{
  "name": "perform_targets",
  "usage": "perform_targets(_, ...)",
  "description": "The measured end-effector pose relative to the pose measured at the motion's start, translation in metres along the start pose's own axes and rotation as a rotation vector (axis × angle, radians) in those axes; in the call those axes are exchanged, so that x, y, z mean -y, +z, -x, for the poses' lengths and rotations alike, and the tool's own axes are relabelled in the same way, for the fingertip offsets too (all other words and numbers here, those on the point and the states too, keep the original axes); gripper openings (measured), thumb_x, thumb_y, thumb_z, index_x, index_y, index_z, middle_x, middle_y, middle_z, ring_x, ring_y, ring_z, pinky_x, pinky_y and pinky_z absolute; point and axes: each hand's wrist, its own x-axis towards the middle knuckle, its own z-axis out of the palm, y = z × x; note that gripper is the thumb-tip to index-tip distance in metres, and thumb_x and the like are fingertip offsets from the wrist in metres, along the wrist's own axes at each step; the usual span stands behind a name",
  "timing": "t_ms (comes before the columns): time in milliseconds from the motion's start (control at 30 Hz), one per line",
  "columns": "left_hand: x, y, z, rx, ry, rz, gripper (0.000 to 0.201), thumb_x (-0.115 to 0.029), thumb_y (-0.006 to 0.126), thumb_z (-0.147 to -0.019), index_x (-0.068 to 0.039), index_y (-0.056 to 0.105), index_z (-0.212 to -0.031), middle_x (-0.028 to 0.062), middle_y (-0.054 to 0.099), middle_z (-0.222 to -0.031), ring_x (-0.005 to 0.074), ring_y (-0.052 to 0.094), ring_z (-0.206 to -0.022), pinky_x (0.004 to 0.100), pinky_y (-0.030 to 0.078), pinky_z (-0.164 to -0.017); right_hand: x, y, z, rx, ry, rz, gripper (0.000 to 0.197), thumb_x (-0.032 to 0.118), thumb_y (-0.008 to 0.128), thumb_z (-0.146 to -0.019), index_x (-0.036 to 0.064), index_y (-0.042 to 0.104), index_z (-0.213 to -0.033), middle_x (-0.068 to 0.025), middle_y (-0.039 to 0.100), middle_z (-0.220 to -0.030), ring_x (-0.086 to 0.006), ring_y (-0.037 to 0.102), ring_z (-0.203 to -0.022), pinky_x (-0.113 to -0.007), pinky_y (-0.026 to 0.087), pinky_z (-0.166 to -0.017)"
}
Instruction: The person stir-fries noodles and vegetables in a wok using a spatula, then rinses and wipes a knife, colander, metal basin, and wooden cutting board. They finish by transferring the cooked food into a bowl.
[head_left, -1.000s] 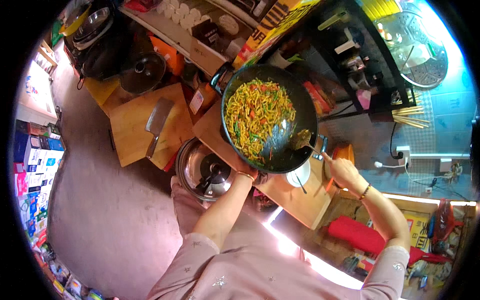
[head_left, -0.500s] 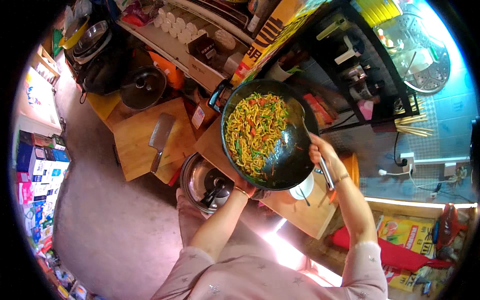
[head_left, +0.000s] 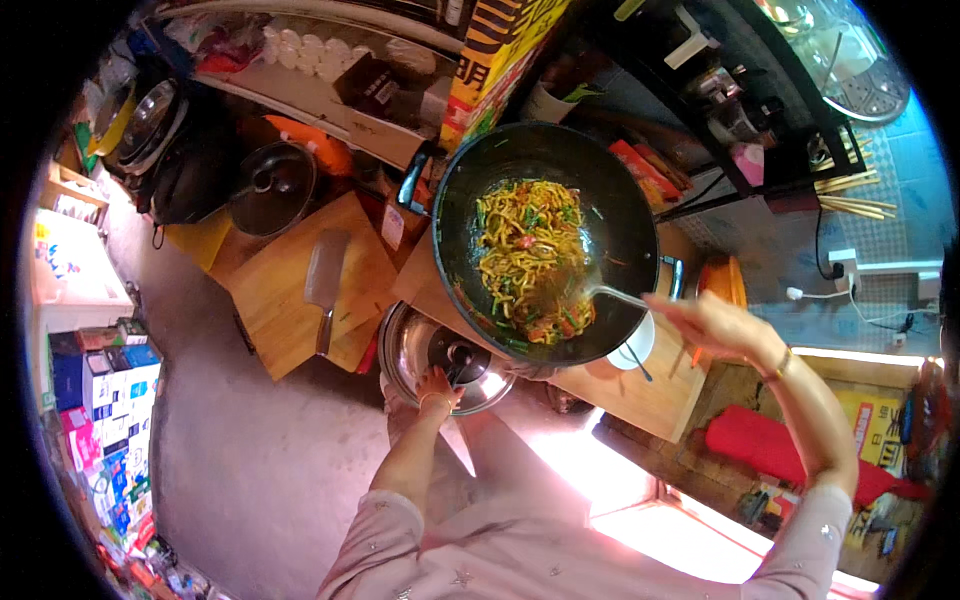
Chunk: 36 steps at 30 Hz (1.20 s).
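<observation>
A black wok (head_left: 545,140) holds a heap of yellow noodles (head_left: 520,235) with green and red pieces. On the right, my right hand (head_left: 715,325) is closed round the handle of a metal spatula (head_left: 615,294), its head down in the noodles and blurred. My left hand (head_left: 437,388) lies on a shiny metal pot lid (head_left: 402,340) in front of the wok. Its fingers reach out beside the lid's black handle (head_left: 460,360) and do not visibly wrap round it.
A cleaver (head_left: 325,275) lies on a wooden cutting board (head_left: 270,290) to the left. Behind it sits a dark lidded pan (head_left: 273,190). A white bowl (head_left: 632,345) stands right of the wok, near its side handle (head_left: 672,275). A black rack (head_left: 780,120) stands at the back right.
My left hand has left the wok's near edge and moved down onto the lid. The wok sits flatter. My right hand has swung right, with the spatula now among the noodles.
</observation>
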Motion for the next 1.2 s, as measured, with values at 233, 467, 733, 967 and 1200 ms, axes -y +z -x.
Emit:
perform_targets(233, 0.016, 0.068, -0.027, -0.173, 0.117, 0.055, 0.063, -0.040, 0.066, -0.069, -0.002, 0.048, -0.116, 0.0173, 0.055, -0.110, 0.0322, 0.052, -0.104, 0.0406, 0.043, -0.088, 0.001, 0.117, -0.005, -0.160, -0.022, -0.207, 0.047, 0.005, 0.045, -0.085, 0.0084, 0.039, -0.132, -0.0235, 0.056, -0.069, -0.0347, 0.060, -0.064, -0.043, 0.045, -0.060)
perform_targets(467, 0.021, -0.007, 0.079, -0.216, 0.028, 0.338, 0.036, -0.022, 0.067, -0.063, 0.000, 0.052, -0.088, 0.0179, 0.060, -0.078, 0.0354, 0.060, -0.076, 0.0423, 0.048, -0.067, -0.009, 0.116, -0.066, -0.493, 0.018, -0.231, 0.050, 0.004, 0.045, -0.082, 0.0019, 0.036, -0.131, -0.0245, 0.058, -0.071, -0.0397, 0.060, -0.066, -0.045, 0.047, -0.058)
perform_targets(733, 0.132, -0.177, 0.264, -0.385, -0.090, 0.558, 0.032, -0.011, 0.067, -0.058, -0.001, 0.053, -0.085, 0.0048, 0.051, -0.068, 0.0160, 0.050, -0.061, 0.0301, 0.042, -0.056, 0.017, 0.126, 0.008, -0.717, -0.006, -0.175, 0.039, 0.011, 0.052, -0.084, 0.0005, 0.046, -0.120, -0.0204, 0.054, -0.096, -0.0342, 0.054, -0.090, -0.040, 0.046, -0.072)
perform_targets(967, 0.042, -0.357, 0.340, -0.452, 0.283, 0.347, 0.021, -0.008, 0.062, -0.064, 0.000, 0.056, -0.083, 0.0018, 0.046, -0.060, 0.0094, 0.044, -0.056, 0.0255, 0.039, -0.052, -0.037, 0.235, 0.070, -1.341, 0.311, -1.246, 0.030, 0.018, 0.043, -0.095, 0.0021, 0.048, -0.120, -0.0030, 0.055, -0.086, -0.0039, 0.050, -0.066, -0.016, 0.039, -0.053)
perform_targets(1200, -0.157, -0.410, 0.252, -0.339, 0.505, 0.192, 0.025, -0.020, 0.065, -0.067, 0.000, 0.055, -0.079, 0.0067, 0.052, -0.062, 0.0161, 0.048, -0.056, 0.0315, 0.042, -0.055, -0.006, 0.363, 0.059, -0.887, 0.379, -1.528, 0.024, 0.015, 0.046, -0.093, 0.0002, 0.051, -0.111, -0.0035, 0.056, -0.074, -0.0084, 0.052, -0.059, -0.020, 0.045, -0.049)
